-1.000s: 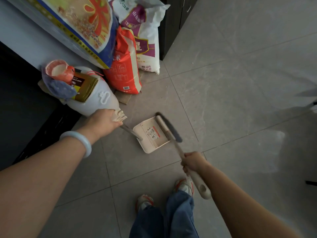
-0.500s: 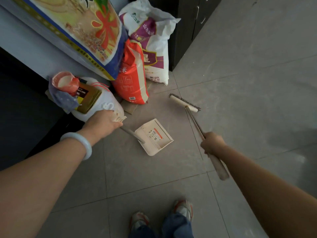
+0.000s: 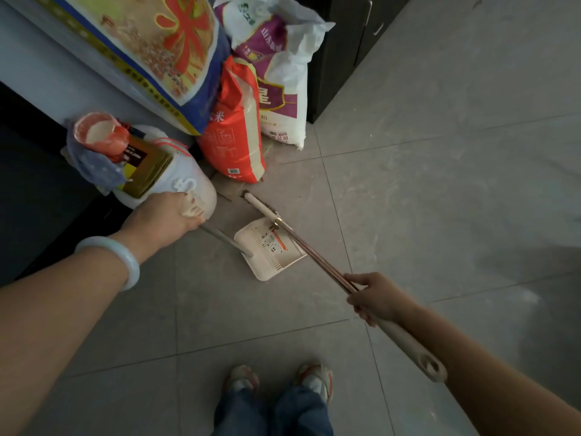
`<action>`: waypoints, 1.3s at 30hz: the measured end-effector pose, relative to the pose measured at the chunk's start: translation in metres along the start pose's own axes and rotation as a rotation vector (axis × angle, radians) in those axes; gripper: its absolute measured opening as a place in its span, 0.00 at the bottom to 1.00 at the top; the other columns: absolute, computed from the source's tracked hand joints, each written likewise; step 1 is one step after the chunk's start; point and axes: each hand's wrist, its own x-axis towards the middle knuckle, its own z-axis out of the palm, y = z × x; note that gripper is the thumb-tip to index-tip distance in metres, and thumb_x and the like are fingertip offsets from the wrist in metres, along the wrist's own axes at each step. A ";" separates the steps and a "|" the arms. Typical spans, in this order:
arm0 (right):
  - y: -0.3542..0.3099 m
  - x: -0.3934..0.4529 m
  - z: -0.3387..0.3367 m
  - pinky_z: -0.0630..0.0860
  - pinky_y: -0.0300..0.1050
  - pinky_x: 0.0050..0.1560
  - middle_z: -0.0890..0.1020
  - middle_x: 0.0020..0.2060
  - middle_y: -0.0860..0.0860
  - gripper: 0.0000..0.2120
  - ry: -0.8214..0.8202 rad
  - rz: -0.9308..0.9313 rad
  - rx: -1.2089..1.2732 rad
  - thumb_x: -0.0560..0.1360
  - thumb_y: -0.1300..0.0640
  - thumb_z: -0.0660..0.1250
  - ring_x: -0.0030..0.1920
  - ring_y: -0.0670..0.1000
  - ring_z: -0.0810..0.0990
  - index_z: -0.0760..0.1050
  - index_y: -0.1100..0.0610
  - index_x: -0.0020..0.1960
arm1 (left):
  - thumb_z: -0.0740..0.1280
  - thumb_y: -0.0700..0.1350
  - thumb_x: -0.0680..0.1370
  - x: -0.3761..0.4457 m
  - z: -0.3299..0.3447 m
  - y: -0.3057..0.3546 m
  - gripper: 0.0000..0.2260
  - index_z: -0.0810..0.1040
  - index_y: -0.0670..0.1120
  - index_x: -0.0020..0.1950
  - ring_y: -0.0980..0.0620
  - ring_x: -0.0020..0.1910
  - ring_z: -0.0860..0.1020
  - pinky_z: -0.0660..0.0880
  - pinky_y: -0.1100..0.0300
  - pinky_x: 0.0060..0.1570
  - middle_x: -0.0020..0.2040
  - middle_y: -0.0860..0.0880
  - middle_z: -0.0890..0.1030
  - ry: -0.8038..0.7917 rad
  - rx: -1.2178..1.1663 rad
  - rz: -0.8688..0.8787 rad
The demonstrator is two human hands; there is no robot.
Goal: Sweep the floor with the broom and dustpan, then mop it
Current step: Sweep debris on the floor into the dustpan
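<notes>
Broom (image 3: 317, 251) shaft, clasped by right hand (image 3: 377, 298), crosses dustpan (image 3: 272, 254); head beyond it; left hand (image 3: 166, 217) grips dustpan's handle.

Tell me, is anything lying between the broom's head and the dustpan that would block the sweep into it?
Nothing visible does. The broom head sits on the tile right at the far edge of the dustpan, with the orange bag and white jug beyond it, not between. The right hand grips the broom, the left hand the dustpan's handle.
</notes>
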 end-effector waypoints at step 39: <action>-0.042 -0.023 -0.031 0.71 0.37 0.20 0.77 0.25 0.55 0.24 0.196 0.121 0.238 0.72 0.70 0.64 0.17 0.46 0.73 0.72 0.60 0.68 | 0.72 0.55 0.73 0.073 -0.015 0.061 0.17 0.81 0.45 0.55 0.41 0.52 0.79 0.75 0.52 0.50 0.51 0.43 0.83 -0.121 0.098 0.173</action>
